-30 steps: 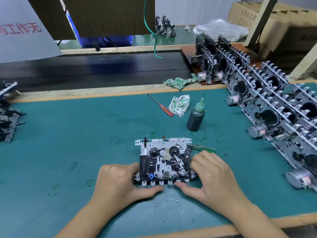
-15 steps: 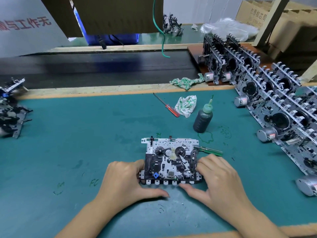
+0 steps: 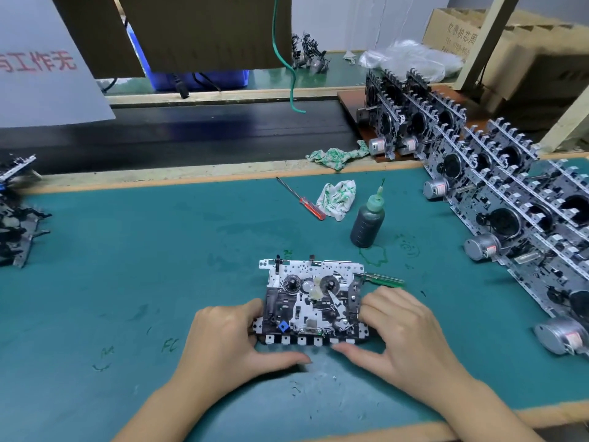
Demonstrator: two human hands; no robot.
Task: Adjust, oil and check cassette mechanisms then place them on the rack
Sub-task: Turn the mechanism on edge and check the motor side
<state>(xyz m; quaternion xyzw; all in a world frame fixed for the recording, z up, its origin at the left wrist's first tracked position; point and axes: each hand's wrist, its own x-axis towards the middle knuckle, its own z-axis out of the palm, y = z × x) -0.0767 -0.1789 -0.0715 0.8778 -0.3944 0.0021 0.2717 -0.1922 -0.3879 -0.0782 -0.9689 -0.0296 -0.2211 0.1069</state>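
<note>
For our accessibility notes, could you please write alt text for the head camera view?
Both hands, left and right, grip a cassette mechanism lying flat on a green mat. Behind it stand an oil bottle, a red-handled screwdriver and a rag; finished mechanisms line up at right.

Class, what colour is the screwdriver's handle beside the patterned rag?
Red, on the slim screwdriver; head view.

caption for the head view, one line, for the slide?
Both hands, left and right, grip a cassette mechanism flat on the green mat, oil bottle behind it.
</note>
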